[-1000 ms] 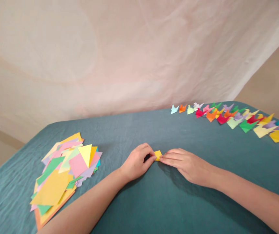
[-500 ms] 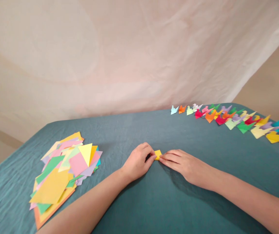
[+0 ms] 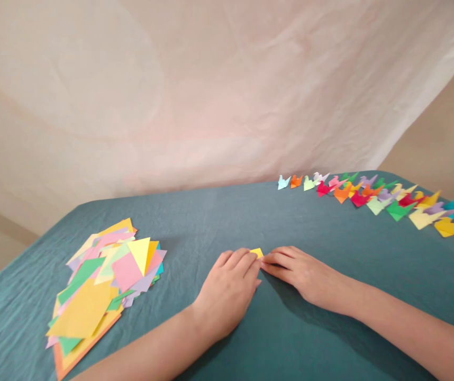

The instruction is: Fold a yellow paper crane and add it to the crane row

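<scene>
A small folded yellow paper lies on the teal cloth-covered table, mostly covered by my fingers. My left hand lies palm down with its fingers stretched flat, the fingertips pressing on the paper's left side. My right hand rests flat beside it, its fingertips touching the paper's right edge. Both hands meet at the paper near the middle of the table.
A loose heap of coloured square paper sheets lies at the left. A curved row of several small folded paper figures runs along the far right. A pale cloth backdrop hangs behind the table's far edge.
My left hand has gone from a curled pinch on the paper to lying flat over it. The right hand has barely moved. The view has tilted slightly.
</scene>
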`<state>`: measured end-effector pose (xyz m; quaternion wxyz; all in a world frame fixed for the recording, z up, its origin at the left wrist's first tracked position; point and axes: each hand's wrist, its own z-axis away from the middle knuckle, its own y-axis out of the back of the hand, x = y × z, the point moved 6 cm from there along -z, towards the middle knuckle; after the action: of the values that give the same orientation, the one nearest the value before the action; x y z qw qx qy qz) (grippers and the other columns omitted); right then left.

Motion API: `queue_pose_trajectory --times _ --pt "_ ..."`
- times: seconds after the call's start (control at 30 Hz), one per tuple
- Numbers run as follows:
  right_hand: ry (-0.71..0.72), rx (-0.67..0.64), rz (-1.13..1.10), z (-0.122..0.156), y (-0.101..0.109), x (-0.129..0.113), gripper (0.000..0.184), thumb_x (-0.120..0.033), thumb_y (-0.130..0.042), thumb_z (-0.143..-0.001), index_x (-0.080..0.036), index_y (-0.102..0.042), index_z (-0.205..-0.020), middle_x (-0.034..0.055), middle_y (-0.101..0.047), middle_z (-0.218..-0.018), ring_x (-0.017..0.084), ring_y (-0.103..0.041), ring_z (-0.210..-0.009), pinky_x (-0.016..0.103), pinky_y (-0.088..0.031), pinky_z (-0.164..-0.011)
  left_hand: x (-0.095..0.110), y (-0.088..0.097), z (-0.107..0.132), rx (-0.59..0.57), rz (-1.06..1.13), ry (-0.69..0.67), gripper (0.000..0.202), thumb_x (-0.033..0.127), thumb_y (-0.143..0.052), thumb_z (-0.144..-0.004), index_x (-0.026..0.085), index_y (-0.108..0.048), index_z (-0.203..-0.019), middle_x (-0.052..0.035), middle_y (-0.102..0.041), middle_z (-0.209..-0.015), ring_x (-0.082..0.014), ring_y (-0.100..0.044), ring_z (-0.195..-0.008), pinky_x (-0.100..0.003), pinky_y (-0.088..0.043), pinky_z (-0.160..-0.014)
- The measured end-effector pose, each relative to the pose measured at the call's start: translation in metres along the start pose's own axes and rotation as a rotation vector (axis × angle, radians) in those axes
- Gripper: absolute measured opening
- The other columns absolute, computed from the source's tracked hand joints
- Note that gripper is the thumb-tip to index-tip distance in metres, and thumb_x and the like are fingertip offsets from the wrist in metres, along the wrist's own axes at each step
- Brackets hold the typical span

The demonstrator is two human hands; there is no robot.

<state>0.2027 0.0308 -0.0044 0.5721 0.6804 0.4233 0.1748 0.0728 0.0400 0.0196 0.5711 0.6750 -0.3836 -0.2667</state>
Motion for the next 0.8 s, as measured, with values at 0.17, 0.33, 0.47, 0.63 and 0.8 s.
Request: queue_pose_trajectory --times 0.17,0.33,0.47,0.63,0.8 --pt "-0.016 -0.035 -0.001 -0.001 0.0 0.0 0.043 -0.01 -0.043 -0.089 -0.022 -0.044 -0.131 0.0097 -0.054 -0.123 0.023 -0.047 -0.111 0.041 -0.044 -0.09 0.013 -0.013 0.013 -0.064 -0.089 0.053 0.047 0.04 -0.045 -0.089 0.012 -0.043 -0.127 -0.0133 -0.046 -0.133 -0.0272 -0.042 -0.121 -0.041 -0.032 -0.1" --pt "-0.028 -0.057 0.008 -0.001 -0.001 0.001 0.046 -0.009 -0.043 -0.089 -0.02 -0.041 -0.134 0.0103 -0.053 -0.124 0.023 -0.046 -0.111 0.041 -0.044 -0.091 0.009 -0.016 0.013 -0.074 -0.08 0.073 0.054 0.048 -0.045 -0.088 0.012 -0.043 -0.128 -0.013 -0.046 -0.133 -0.0286 -0.04 -0.123 -0.043 -0.032 -0.1" --pt "-0.022 -0.054 0.009 0.0 -0.003 0.002 0.047 -0.009 -0.042 -0.088 -0.019 -0.041 -0.134 0.0108 -0.053 -0.125 0.023 -0.046 -0.112 0.04 -0.043 -0.092 0.007 -0.012 0.013 -0.072 -0.066 0.07 0.055 0.048 -0.043 -0.088 0.014 -0.041 -0.13 -0.0112 -0.046 -0.134 -0.0288 -0.039 -0.123 -0.043 -0.031 -0.1" --pt "-0.027 -0.046 0.019 0.001 -0.003 0.002 0.047 -0.007 -0.041 -0.087 -0.018 -0.042 -0.133 0.0107 -0.054 -0.124 0.022 -0.046 -0.112 0.04 -0.043 -0.092 0.005 -0.011 0.014 -0.088 -0.042 0.066 0.054 0.049 -0.042 -0.089 0.015 -0.039 -0.132 -0.0083 -0.045 -0.134 -0.0278 -0.038 -0.123 -0.042 -0.031 -0.1" --pt "-0.011 -0.022 0.026 0.0 -0.001 0.001 0.048 -0.005 -0.041 -0.086 -0.017 -0.044 -0.132 0.0112 -0.055 -0.122 0.022 -0.047 -0.112 0.04 -0.044 -0.091 0.003 -0.009 0.015 -0.106 -0.045 0.062 0.054 0.05 -0.035 -0.091 0.017 -0.037 -0.133 -0.0053 -0.044 -0.135 -0.0251 -0.036 -0.124 -0.04 -0.03 -0.101"
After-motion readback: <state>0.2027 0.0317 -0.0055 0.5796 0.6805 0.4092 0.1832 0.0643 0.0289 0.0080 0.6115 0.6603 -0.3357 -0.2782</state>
